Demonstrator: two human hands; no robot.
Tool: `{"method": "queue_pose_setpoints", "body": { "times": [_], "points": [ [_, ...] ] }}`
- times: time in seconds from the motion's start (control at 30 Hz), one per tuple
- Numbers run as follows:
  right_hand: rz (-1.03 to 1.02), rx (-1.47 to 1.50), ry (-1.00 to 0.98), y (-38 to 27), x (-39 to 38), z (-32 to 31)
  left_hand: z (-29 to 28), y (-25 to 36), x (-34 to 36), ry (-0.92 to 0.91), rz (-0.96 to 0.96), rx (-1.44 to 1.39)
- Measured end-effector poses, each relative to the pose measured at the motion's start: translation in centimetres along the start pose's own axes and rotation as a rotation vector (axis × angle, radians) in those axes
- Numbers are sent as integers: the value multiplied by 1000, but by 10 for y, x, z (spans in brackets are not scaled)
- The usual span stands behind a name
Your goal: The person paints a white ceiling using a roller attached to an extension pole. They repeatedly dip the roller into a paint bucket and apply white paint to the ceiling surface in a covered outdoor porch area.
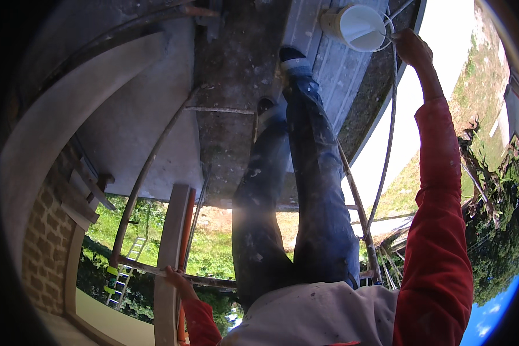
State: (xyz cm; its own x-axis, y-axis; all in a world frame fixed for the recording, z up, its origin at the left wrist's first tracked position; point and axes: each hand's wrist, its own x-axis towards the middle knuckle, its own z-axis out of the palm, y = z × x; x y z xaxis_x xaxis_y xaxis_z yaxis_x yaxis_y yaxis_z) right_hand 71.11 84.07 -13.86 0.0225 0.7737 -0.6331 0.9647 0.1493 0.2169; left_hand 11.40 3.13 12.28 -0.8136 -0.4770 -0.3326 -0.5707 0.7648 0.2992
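- The person's right hand [412,48] is stretched far out at the upper right, its fingers closed at the wire handle [392,27] of a white bucket [332,22].
- The bucket lies just left of that hand, tilted, with its round mouth turned toward the fingers; its inside looks whitish, and whether that is contents or bare wall cannot be told.
- Grey ribbed planks [340,72] show around and below the bucket; whether its base touches them is unclear.
- A thin metal tube [391,127] runs past the right hand and the handle, overlapping them in this view, so whether the fingers also touch it cannot be told.
- The left hand [177,279] is at the lower left, well apart from the bucket, wrapped around a worn metal bar [210,281].
- Just beside the left hand stands a pale post [170,248], with an orange pipe [187,225] running along it.
- The person's legs, in paint-marked dark trousers [314,155], reach up between the two hands; one dark shoe [288,53] is near the planks, left of and below the bucket.
- A red sleeve [438,207] covers the right arm up to the wrist.
- Left of the gripped bar, a ladder [123,277] shows against greenery.
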Motion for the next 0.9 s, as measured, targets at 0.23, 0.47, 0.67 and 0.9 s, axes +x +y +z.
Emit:
{"method": "queue_pose_setpoints", "body": {
  "times": [0.23,0.47,0.67,0.9],
  "points": [
    [117,67,45,2,20,49,15,11,3,-82,6,-30],
    [272,192,167,32,-109,19,33,18,-28,-31,88,-61],
    [440,1165,242,22,-272,23,27,-17,29,140,496,321],
    [93,2110,-4,-82,-456,-31,44,31,-45,118,407,107]
  ]
}}
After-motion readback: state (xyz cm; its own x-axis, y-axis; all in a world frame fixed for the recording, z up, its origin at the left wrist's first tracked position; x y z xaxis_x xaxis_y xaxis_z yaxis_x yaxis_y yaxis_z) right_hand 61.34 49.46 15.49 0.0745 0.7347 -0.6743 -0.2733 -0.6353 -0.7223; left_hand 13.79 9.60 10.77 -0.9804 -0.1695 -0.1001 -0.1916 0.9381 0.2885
